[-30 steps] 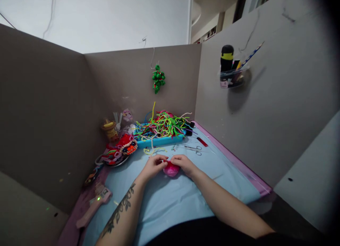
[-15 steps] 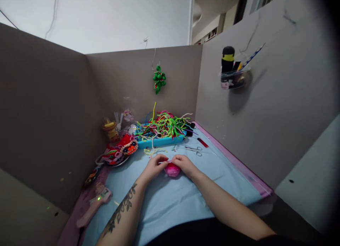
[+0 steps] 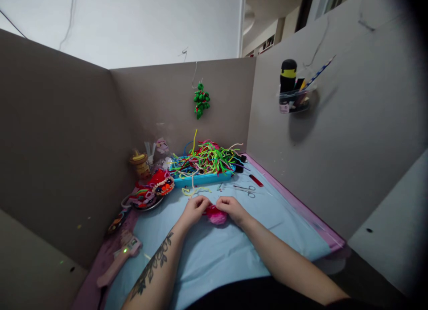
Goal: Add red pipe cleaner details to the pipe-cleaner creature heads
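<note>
A small fuzzy pink piece made of pipe cleaner rests on the light blue sheet in the middle of the table. My left hand pinches its left side with curled fingers. My right hand grips its right side, fingers closed over the top. The two hands nearly touch above the piece, and most of it is hidden under them.
A blue tray heaped with coloured pipe cleaners stands behind my hands. Scissors and a red stick lie to its right. Finished red figures sit at left, a pink glue gun near left. Grey cardboard walls enclose three sides.
My hands have stayed on the pink piece, with the fingers shifting slightly around it. The view has risen a little.
</note>
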